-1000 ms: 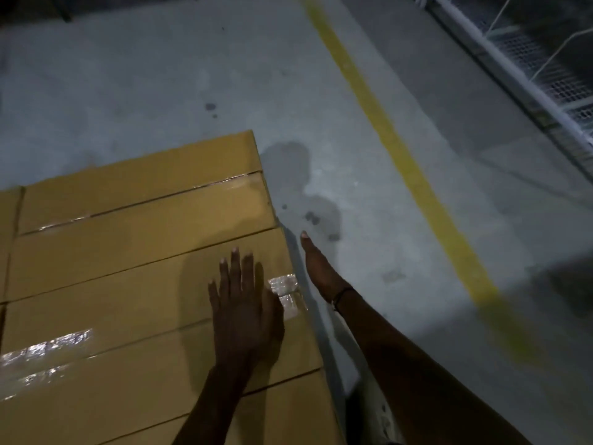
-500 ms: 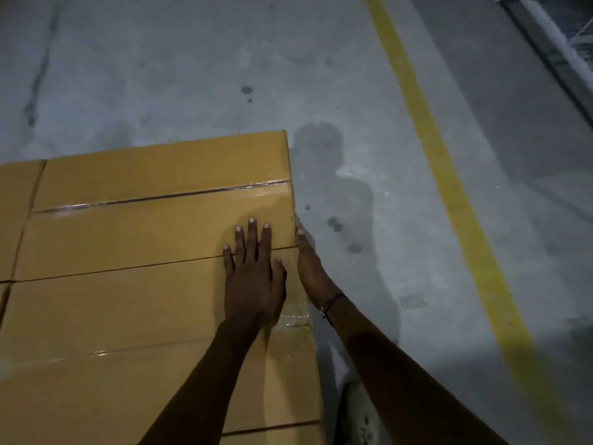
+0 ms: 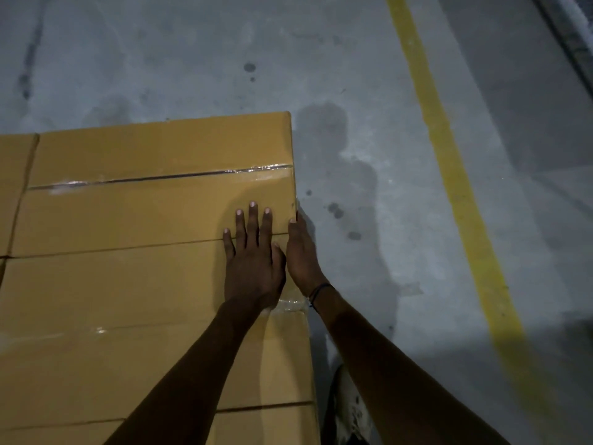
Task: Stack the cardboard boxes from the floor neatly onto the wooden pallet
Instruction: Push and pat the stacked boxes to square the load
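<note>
Both hands are flat: left hand [image 3: 253, 261] on the boxes [image 3: 154, 216], right hand [image 3: 301, 252] against their side. Push too hard and that row could slide crooked.

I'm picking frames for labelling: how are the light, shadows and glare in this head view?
Head view: dim overall; the grey concrete floor is lit unevenly, with a dark shadow beside the tan cardboard boxes. Clear tape seam throws small glints. Left hand and right hand are underexposed; the yellow floor line bows slightly.
</note>
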{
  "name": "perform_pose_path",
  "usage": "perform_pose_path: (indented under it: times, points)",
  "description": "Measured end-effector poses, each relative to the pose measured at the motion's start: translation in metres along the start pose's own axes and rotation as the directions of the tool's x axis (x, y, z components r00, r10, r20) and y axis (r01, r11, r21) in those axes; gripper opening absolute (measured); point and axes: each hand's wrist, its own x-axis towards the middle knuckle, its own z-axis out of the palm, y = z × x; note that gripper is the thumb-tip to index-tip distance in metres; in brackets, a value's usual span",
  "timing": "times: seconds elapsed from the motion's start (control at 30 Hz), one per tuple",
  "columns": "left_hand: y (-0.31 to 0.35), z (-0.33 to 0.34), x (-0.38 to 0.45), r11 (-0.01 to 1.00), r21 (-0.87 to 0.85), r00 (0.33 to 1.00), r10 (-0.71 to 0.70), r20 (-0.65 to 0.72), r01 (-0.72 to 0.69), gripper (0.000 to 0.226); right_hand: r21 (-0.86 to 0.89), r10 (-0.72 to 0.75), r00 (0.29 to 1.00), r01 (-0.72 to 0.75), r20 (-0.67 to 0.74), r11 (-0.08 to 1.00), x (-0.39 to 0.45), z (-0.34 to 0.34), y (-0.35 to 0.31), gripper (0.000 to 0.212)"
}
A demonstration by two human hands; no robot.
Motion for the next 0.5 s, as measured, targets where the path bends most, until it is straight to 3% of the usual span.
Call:
perform_pose_path:
  times: [0.17,0.3,0.37,0.43,0.5]
  points:
    - [-0.005,-0.007,0.0,1.0,0.004,0.999,0.021,0.049,-0.021,0.068,-0.067,-0.049,0.998,0.047,-0.029,0.997,-0.013,-0.004,-0.003,0.056]
    - [-0.011,-0.01,-0.034,1.0,0.012,0.998,-0.016,0.062,0.015,0.067,-0.358,-0.116,0.99,0.139,0.086,0.923,-0.049,-0.009,0.023,0.075]
    - [-0.011,-0.007,-0.075,0.997,0.011,0.996,-0.074,0.053,0.074,0.068,-0.574,-0.198,0.969,0.249,0.151,0.78,-0.079,-0.016,0.042,0.078]
    - [-0.012,-0.005,-0.125,0.99,0.0,0.989,-0.14,0.047,0.14,0.069,-0.774,-0.279,0.932,0.35,0.232,0.527,-0.108,-0.026,0.051,0.076]
    - [-0.015,-0.007,-0.175,0.973,-0.015,0.972,-0.227,0.055,0.228,0.071,-0.869,-0.276,0.904,0.402,0.327,0.287,-0.127,-0.033,0.057,0.075]
